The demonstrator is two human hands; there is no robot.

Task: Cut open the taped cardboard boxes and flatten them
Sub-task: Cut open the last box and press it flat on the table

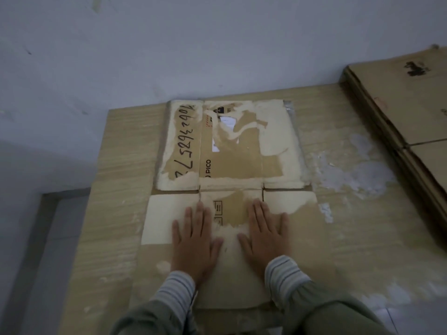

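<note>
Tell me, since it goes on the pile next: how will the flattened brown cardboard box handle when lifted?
The flattened brown cardboard box will probably fold at its creases, so it may sag. It looks thin, likely light. Its torn, peeling surface could shed scraps. Both hands, left hand and right hand, press it flat.

Both hands lie flat, palms down, side by side near the middle of the view. The left hand has its fingers straight and held close together, pointing to the far side, with the thumb spread out to the right. The right hand mirrors it: fingers straight, slightly fanned, thumb spread to the left, so the two thumbs point toward each other with a gap between them. Both wrists are straight, and the forearms run back to the near edge of the view (each in a striped cuff under a greenish sleeve), the right arm sitting a little farther right.
</note>
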